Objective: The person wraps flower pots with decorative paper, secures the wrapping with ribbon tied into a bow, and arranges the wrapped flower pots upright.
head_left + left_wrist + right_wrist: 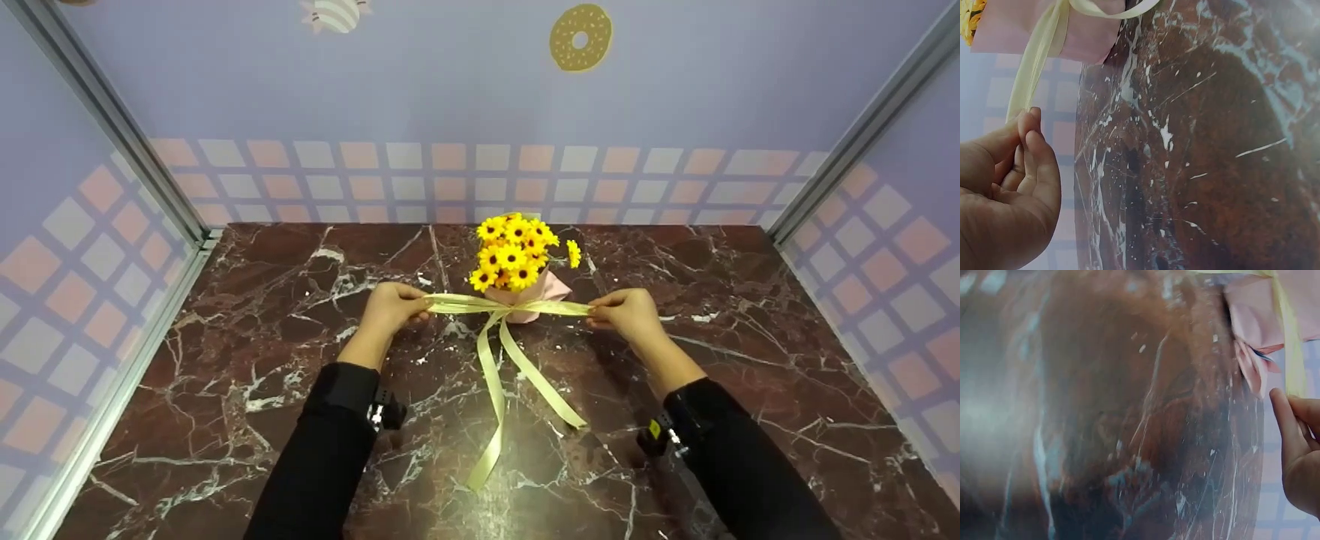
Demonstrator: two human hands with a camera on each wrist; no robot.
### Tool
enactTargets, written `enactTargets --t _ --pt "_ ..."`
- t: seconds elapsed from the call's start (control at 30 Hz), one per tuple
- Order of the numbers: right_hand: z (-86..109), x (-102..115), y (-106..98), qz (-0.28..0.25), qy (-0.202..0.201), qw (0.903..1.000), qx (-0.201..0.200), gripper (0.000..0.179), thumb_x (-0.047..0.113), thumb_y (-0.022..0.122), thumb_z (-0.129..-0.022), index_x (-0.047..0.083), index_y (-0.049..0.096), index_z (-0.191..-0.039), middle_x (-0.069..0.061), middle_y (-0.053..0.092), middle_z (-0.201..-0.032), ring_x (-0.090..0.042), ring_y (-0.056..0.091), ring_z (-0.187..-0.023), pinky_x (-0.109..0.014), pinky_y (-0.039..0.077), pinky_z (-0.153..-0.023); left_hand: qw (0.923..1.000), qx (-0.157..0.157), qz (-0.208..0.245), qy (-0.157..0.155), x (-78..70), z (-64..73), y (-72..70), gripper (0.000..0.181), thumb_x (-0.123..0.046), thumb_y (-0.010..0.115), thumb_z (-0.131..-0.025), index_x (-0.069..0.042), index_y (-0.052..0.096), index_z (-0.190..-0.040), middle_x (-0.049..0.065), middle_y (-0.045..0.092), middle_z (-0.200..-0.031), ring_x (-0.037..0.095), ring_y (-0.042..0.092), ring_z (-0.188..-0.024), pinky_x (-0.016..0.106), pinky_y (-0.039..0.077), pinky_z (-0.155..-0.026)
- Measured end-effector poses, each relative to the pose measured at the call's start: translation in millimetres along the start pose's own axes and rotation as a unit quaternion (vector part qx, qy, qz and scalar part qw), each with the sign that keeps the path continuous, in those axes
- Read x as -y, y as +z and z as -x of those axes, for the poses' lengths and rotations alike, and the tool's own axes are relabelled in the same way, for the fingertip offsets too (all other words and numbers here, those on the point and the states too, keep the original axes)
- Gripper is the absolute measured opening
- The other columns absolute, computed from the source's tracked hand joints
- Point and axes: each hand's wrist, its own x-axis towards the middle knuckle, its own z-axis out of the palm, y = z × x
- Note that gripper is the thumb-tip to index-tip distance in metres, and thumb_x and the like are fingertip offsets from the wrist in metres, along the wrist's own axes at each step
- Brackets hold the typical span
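Observation:
A small bouquet of yellow flowers (513, 253) with dark centres stands in pink wrapping (553, 288). Around its base runs a pale yellow ribbon (491, 375), crossed or knotted at the front, with two tails lying toward me on the table. My left hand (391, 307) pinches a ribbon loop (1033, 67) and holds it stretched out to the left. On the other side, my right hand (624, 311) pinches the opposite ribbon loop (1293, 354) between thumb and fingers, drawn taut to the right. The wrist views show the ribbon against the pink wrapping.
The bouquet stands on a dark red marbled table (247, 420). A lilac back wall (450, 90) with pink and white squares rises behind it, and metal-edged side panels (127, 322) bound both sides. One flower (574, 253) sticks out to the right.

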Motion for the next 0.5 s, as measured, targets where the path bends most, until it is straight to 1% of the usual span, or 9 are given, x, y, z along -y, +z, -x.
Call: enactTargets --t 0.07,0.17,0.27,0.33,0.4,0.47,0.5 --pt "-0.6 1.0 0.9 0.012 -0.019 0.9996 0.015 0.019 -0.017 0.061 -0.085 -0.023 0.062 -0.103 -0.016 0.067 -0.080 -0.019 0.070 -0.065 -0.031 0.058 -0.070 1.0000 0.007 0.004 0.001 -0.1 -1.1 -0.6 0.017 0.006 0.065 -0.089 0.016 0.066 -0.102 0.007 0.064 -0.068 0.009 0.061 -0.053 0.019 0.054 -0.054" --pt "-0.4 2.0 3.0 0.005 -0.027 0.9986 0.044 0.022 -0.016 0.062 -0.085 -0.024 0.060 -0.105 -0.016 0.068 -0.080 -0.021 0.070 -0.068 -0.033 0.058 -0.070 0.9995 0.021 0.014 -0.019 1.6 -1.8 -1.0 0.018 0.003 0.064 -0.091 0.015 0.064 -0.104 0.006 0.063 -0.065 0.008 0.060 -0.051 0.018 0.052 -0.051" --pt "1.3 2.1 5.0 -0.016 -0.004 0.9970 0.075 0.027 -0.014 0.062 -0.086 -0.025 0.056 -0.110 -0.014 0.068 -0.080 -0.021 0.070 -0.069 -0.033 0.059 -0.069 0.9976 0.041 0.028 -0.049 5.7 -2.6 -0.5 0.021 0.002 0.062 -0.093 0.015 0.061 -0.110 0.007 0.063 -0.065 0.007 0.059 -0.049 0.018 0.052 -0.049" --pt "3.2 1.9 5.8 -0.037 0.018 0.9952 0.088 0.029 -0.014 0.062 -0.087 -0.025 0.054 -0.113 -0.014 0.069 -0.080 -0.020 0.070 -0.068 -0.032 0.059 -0.069 0.9960 0.052 0.036 -0.063 9.1 -2.5 -0.4 0.025 0.001 0.061 -0.094 0.015 0.059 -0.115 0.007 0.064 -0.066 0.007 0.059 -0.050 0.018 0.051 -0.049" --pt "5.1 1.8 5.0 -0.050 0.035 0.9930 0.100 0.033 -0.012 0.061 -0.088 -0.024 0.052 -0.117 -0.015 0.069 -0.082 -0.019 0.070 -0.067 -0.032 0.059 -0.069 0.9950 0.055 0.044 -0.071 13.0 -1.7 -1.0 0.029 0.002 0.060 -0.094 0.015 0.057 -0.120 0.008 0.065 -0.069 0.008 0.060 -0.052 0.018 0.052 -0.051" --pt "6.8 2.0 2.5 -0.056 0.047 0.9914 0.109 0.038 -0.010 0.060 -0.089 -0.024 0.049 -0.122 -0.015 0.070 -0.084 -0.019 0.069 -0.068 -0.031 0.059 -0.069 0.9946 0.051 0.049 -0.076 16.8 -0.8 -3.9 0.032 0.002 0.060 -0.094 0.015 0.055 -0.123 0.009 0.066 -0.072 0.009 0.061 -0.054 0.018 0.053 -0.053" --pt "7.9 2.4 0.9 -0.055 0.050 0.9911 0.111 0.040 -0.009 0.060 -0.089 -0.023 0.048 -0.124 -0.017 0.070 -0.087 -0.019 0.070 -0.068 -0.031 0.059 -0.069 0.9946 0.048 0.049 -0.078 18.1 -0.2 -5.9 0.033 0.002 0.060 -0.094 0.014 0.055 -0.124 0.009 0.066 -0.073 0.009 0.061 -0.055 0.019 0.053 -0.055"
